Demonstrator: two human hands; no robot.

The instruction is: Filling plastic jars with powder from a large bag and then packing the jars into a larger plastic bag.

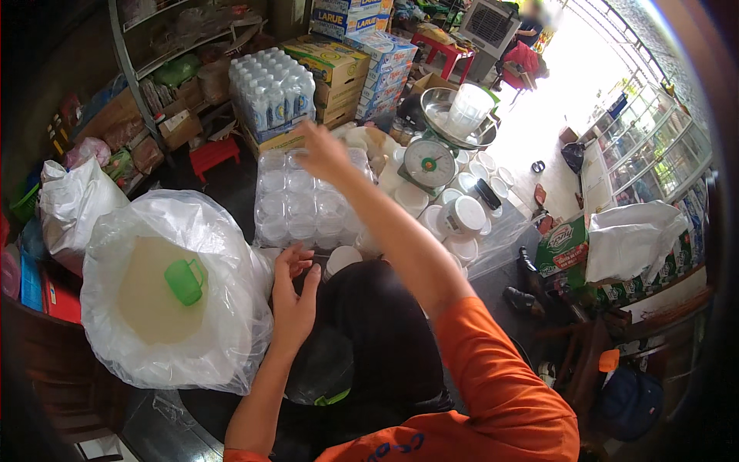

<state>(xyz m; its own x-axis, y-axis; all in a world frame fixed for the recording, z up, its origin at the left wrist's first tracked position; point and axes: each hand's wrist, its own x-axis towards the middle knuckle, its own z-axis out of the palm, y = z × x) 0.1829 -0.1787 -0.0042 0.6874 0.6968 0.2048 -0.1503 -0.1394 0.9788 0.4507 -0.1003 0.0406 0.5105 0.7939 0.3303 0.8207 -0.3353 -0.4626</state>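
Observation:
My left hand [295,296] is held low above my lap, fingers loosely bent and thumb apart, holding nothing. Beside its fingers stands a round tub with a pale lid [342,260]. My right arm stretches forward, and my right hand [322,152], slightly blurred, hovers over the far part of a wrapped pack of clear plastic jars [296,202]. Its fingers look spread, with nothing visible in them. To my left, a large clear-lined sack [223,308] stands open with pale grainy contents [150,308]. A green plastic cup with a handle [183,282] lies on these contents.
Many white-lidded tubs [464,215] crowd the right, around a dial scale [429,163] with a metal pan [439,115]. Bottled water packs [271,96] and stacked cartons [331,73] stand ahead. A red stool [214,156] sits by the shelves. Another person [530,31] is far off.

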